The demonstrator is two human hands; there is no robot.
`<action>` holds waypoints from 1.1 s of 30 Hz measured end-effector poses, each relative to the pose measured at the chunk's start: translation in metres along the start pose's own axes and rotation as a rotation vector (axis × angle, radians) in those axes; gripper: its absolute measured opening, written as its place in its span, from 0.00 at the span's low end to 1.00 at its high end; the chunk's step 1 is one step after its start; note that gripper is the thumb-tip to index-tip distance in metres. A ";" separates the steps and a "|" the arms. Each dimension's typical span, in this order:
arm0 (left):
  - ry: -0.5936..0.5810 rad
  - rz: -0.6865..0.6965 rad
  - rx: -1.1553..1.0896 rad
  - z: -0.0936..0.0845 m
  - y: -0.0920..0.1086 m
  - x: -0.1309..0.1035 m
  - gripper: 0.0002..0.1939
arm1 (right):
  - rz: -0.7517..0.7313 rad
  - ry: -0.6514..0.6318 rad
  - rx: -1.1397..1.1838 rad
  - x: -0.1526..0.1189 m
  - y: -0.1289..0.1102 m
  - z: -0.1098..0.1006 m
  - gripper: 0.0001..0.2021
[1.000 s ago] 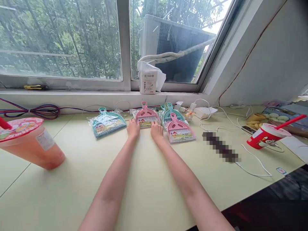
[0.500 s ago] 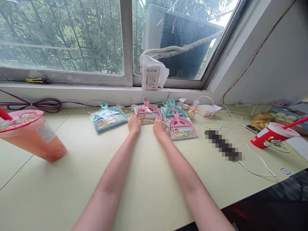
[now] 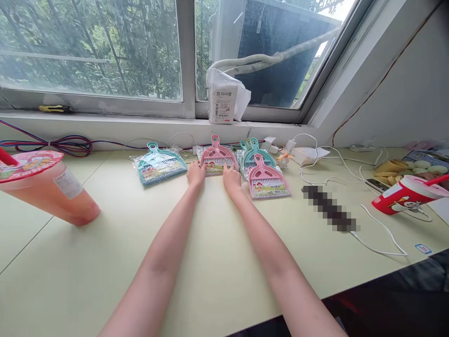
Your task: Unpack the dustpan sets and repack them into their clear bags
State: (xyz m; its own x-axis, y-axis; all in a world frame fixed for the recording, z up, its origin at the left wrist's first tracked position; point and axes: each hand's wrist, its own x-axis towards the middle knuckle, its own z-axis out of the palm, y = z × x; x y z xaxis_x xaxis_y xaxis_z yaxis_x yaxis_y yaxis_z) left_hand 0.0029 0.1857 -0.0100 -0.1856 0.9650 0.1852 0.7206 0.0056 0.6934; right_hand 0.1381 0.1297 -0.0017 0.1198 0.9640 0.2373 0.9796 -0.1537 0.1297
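Left hand (image 3: 195,174) and right hand (image 3: 232,178) grasp the near corners of the rear pink dustpan (image 3: 218,150), bagged with its brush (image 3: 216,161) by the wall (image 3: 140,129), a clear cup (image 3: 66,184) of orange drink (image 3: 42,193) far left, a red cup (image 3: 403,196), contents hidden, far right.

place: indoor workspace, home or office unclear | table (image 3: 105,262) below window (image 3: 91,51) | cable coil (image 3: 49,144) | drink cup (image 3: 52,199)

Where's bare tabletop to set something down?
Free: between the orange drink and left forearm, in front of the leftmost dustpan set; also between both forearms. Crowded: the back edge, with other dustpan sets and cables, and the right end around the red cup.
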 end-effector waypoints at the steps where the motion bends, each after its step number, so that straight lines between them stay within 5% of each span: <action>1: -0.005 -0.007 -0.010 -0.001 -0.001 0.001 0.16 | 0.001 -0.005 -0.005 0.000 0.000 0.000 0.30; 25: -0.041 0.083 -0.056 -0.005 -0.008 0.000 0.18 | -0.011 0.004 0.034 0.000 -0.001 0.000 0.27; 33: -0.043 0.078 -0.043 -0.003 -0.007 0.002 0.18 | -0.125 0.048 0.001 -0.006 -0.002 -0.008 0.28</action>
State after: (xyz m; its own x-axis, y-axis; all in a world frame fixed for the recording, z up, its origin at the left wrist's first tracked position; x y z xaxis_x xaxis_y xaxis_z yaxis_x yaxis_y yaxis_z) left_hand -0.0044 0.1873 -0.0128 -0.1002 0.9725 0.2100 0.7021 -0.0804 0.7075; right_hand 0.1346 0.1228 0.0044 -0.0109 0.9642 0.2651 0.9866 -0.0328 0.1599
